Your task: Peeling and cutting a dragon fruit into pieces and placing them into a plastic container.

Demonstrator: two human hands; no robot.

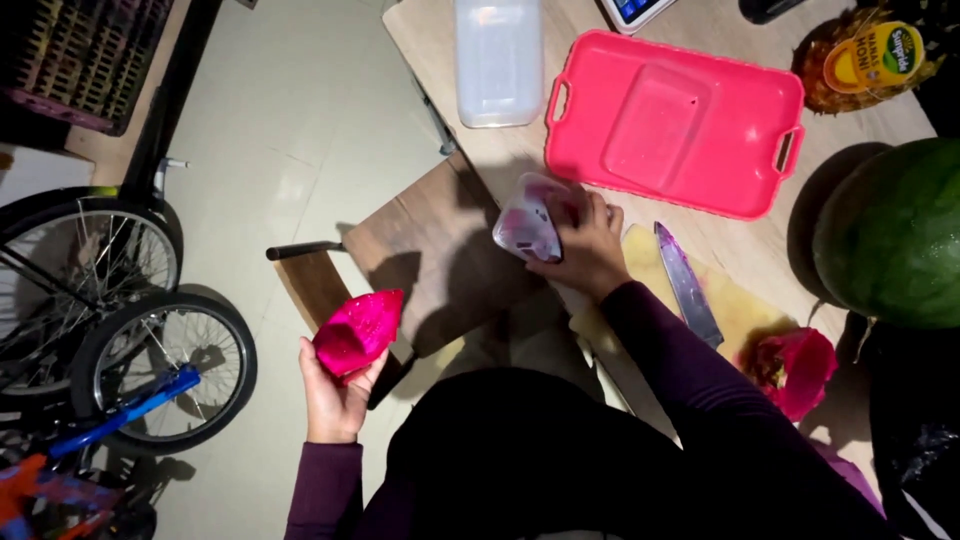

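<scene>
My left hand [333,395] holds a magenta dragon fruit peel half [358,332] out over the floor, left of the table. At the table's near edge my right hand [588,250] grips a small clear plastic container [530,222] stained with purple fruit. A knife [686,284] with a purple-smeared blade lies on a pale cutting board [735,300] just right of that hand. Another dragon fruit peel piece [797,368] rests at the board's near right.
A pink tray [675,122] and a clear plastic tub [498,60] sit further back on the table. A watermelon [893,235] and a pineapple [868,55] stand on the right. A wooden chair [420,250] and bicycle wheels [165,365] are on the left, over the tiled floor.
</scene>
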